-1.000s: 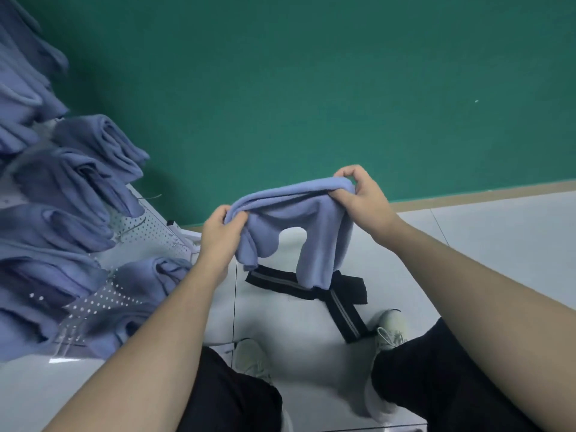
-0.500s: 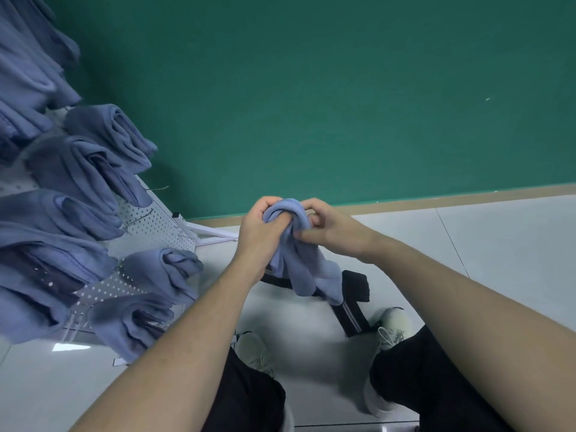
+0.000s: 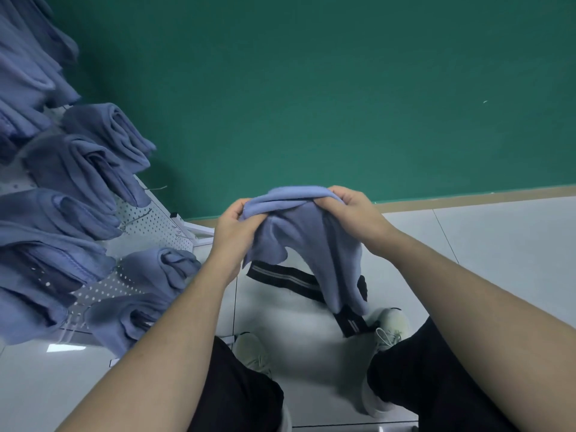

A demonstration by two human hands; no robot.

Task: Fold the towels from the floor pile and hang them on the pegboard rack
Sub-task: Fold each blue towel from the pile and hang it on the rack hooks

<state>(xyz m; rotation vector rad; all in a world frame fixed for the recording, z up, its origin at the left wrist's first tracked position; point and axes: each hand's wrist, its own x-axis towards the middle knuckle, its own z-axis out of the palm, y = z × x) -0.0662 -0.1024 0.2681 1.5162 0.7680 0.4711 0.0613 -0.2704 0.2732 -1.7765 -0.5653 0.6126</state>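
The floor is pale grey tile with thin dark joints. A dark green wall rises behind it, with a tan skirting strip at the junction. At the left of the view stands a white pegboard rack, perforated with small holes and fitted with wire pegs. Folded blue-grey towels hang on it in several rows. A black strap with pale stripes lies on the floor in front of two light-coloured shoes. Black trousers cover both legs at the bottom of the view.

The towel in hand is blue-grey and soft in texture. It is held in the air above the floor, to the right of the rack and clear of it. Its upper edge is stretched between the two hands; the remainder hangs down in loose folds, longer on the right side.

The left hand grasps the left end of the upper edge, fingers curled round the fabric. The right hand grasps the right end, fingers curled over the top. Both forearms are bare and extend forward.
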